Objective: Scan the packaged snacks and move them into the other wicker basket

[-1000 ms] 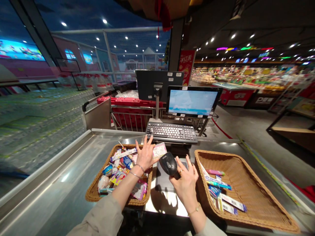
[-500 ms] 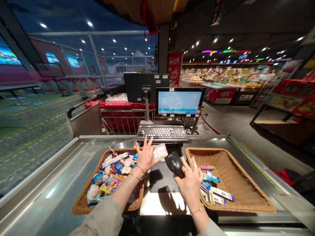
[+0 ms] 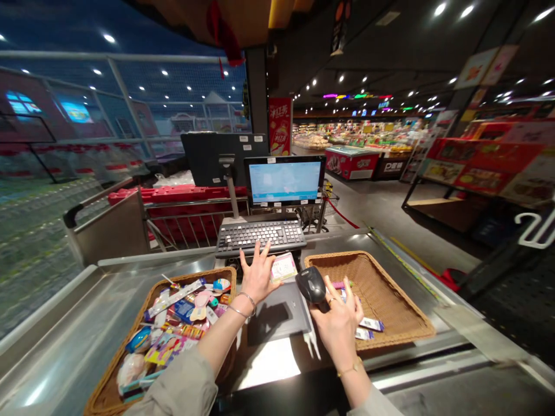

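My left hand (image 3: 256, 276) holds a small white box with pink edges (image 3: 283, 267) at its thumb side, its other fingers stretched toward the keyboard. The box's printed face is turned up. In my right hand (image 3: 340, 315) is a black barcode scanner (image 3: 311, 283), its head pointing left toward the box; the handle is mostly hidden by my fingers. Under my left forearm stands a wicker basket (image 3: 113, 370) crowded with small packaged goods. A second wicker basket (image 3: 401, 300), behind and right of my right hand, contains several slim packets.
A black keyboard (image 3: 261, 236) and a lit monitor (image 3: 285, 180) stand at the far edge of the metal counter (image 3: 65, 335). A grey plate (image 3: 277, 320) lies between the baskets. Beyond are a shopping cart (image 3: 195, 222) and red display shelves (image 3: 468, 156) at right.
The view has swung to the right, so the baskets, keyboard and monitor sit farther left. Both hands keep hold of the box and the barcode scanner, nearly unmoved in the picture.
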`<state>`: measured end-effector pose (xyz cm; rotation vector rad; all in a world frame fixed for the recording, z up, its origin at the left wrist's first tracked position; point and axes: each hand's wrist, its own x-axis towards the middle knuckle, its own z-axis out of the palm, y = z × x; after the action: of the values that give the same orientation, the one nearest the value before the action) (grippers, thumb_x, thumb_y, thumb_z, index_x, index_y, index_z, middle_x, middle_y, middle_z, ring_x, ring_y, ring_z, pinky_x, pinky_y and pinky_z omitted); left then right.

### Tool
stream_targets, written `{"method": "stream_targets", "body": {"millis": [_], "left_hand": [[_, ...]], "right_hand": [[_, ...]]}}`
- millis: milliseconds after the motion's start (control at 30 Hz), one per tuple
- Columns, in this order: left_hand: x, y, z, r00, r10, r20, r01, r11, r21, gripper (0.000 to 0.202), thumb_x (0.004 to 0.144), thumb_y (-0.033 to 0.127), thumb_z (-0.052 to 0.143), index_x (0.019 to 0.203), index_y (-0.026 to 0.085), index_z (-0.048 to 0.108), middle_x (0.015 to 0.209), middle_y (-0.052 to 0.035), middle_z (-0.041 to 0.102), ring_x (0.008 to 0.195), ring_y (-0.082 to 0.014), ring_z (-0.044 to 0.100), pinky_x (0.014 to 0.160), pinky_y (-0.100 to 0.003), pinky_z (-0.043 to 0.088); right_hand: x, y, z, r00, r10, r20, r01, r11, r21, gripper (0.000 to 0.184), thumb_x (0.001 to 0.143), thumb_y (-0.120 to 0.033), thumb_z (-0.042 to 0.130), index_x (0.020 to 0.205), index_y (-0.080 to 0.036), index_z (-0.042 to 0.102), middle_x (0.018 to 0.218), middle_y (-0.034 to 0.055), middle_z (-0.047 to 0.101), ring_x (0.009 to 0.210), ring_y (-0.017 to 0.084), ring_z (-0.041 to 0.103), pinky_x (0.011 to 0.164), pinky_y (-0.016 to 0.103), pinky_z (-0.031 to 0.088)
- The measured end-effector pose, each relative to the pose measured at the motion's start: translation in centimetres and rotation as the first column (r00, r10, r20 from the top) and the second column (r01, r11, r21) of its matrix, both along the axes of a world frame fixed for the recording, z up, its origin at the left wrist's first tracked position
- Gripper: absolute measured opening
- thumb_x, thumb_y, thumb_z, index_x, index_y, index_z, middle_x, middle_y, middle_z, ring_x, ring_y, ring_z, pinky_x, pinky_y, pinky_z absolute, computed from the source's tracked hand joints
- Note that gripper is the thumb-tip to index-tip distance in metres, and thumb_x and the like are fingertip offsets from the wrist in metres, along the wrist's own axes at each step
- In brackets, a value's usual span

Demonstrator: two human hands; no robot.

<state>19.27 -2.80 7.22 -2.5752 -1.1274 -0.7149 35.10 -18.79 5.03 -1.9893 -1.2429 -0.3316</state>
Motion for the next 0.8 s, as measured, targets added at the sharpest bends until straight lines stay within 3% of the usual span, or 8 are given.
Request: {"method": "stream_targets", "body": {"millis": [433,800], "left_hand": [[5.2,-0.9,-0.1,0.989,-0.147,-0.018,0.147,0.989,0.013,0.061,0.074,0.057,0.068,0.124,0.024,0.059,0.156,-0.0120,0.031,0.147,-0.0396,0.015,0.111,-0.074,-0.006],[9.1,-2.0,-0.3,0.957,-0.285,-0.059,0.286,0.958,-0.007,0.064,0.071,0.050,0.074,0.129,0.029,0.057,0.157,-0.0106,0.029,0.147,-0.0400,0.012,0.110,-0.074,-0.004]], "right_hand": [[4.4,-2.5,-1.0,0.982,-0.189,0.006,0.189,0.982,0.030,0.033,0.081,-0.046,0.058,0.098,-0.023,0.072,0.126,0.0052,0.065,0.138,0.033,0.031,0.106,0.056,0.020],[7.0,-4.7,-0.9,0.942,-0.333,-0.044,0.334,0.942,0.031,0.029,0.077,-0.040,0.058,0.095,-0.023,0.073,0.127,0.0071,0.064,0.139,0.033,0.029,0.106,0.056,0.016]]}}
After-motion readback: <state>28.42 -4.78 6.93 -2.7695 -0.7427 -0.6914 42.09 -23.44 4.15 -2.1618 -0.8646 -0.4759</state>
